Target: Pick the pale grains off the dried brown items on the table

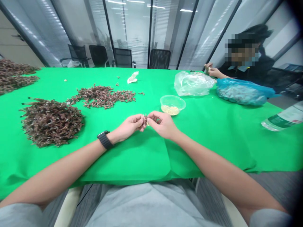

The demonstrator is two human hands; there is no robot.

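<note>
Green-and-white label on a **plastic water bottle** [282,117] at about 3 o'clock, its print too small to read. Black **smartwatch** [105,140] strapped around the left wrist.

Both forearms angled in from the lower corners, meeting at centre, with the wrists raised just above the green-covered **bench** [142,157]. **Left hand** [129,124] and **right hand** [163,124] curled inward, nearly touching, both pinching one **small brown sprig** [146,120] between the fingertips, its detail too small to tell.

**Clear plastic tub** [171,99] of **pale yellow grains** [169,110] just beyond the hands at 1 o'clock. **Large mound of dried brown sprigs** [50,122] at 9 o'clock; **looser spread of sprigs** [101,96] at 11 o'clock. **Crumpled white paper** [132,77] farther out at 12 o'clock. **Clear plastic bag** [193,83] and **blue plastic bag** [241,91] at 1 to 2 o'clock, near a **co-worker's hands** [209,70].
</note>
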